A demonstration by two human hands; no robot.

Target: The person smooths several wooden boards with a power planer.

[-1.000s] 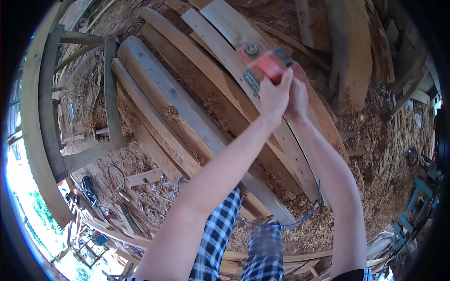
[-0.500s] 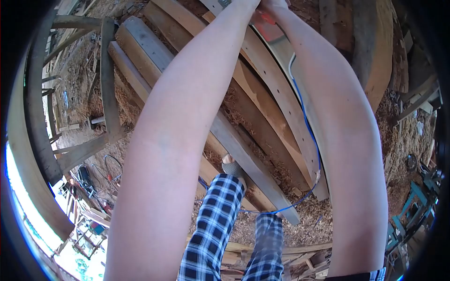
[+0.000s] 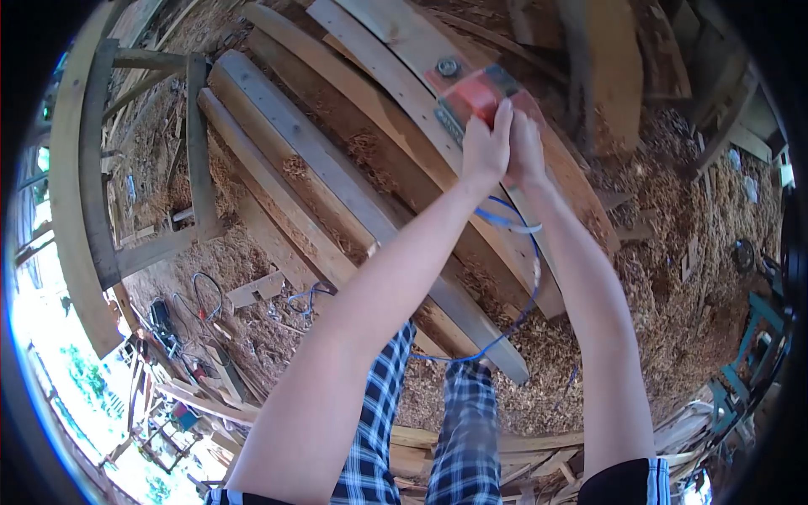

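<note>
Both my hands are on a red power tool (image 3: 481, 94) that looks like an electric planer, resting on a pale wooden beam (image 3: 383, 25) near the top of the view. My left hand (image 3: 488, 150) is closed on its left side, thumb pointing up. Close beside it, my right hand (image 3: 525, 145) is wrapped round the tool's rear part. Motion blurs the tool's edges. A blue cable (image 3: 539, 252) runs from behind my hands, loops down and passes left across the beams.
Several long beams (image 3: 311, 160) lie side by side on a floor strewn with shavings (image 3: 665, 252). A wooden frame (image 3: 198, 143) stands at left. My legs in checked trousers (image 3: 467, 412) are below. Teal metal parts (image 3: 741, 362) are at right.
My hands and the red tool have come down from the top edge into fuller view, nearer to me. My arms are more bent, and the camera view has shifted.
</note>
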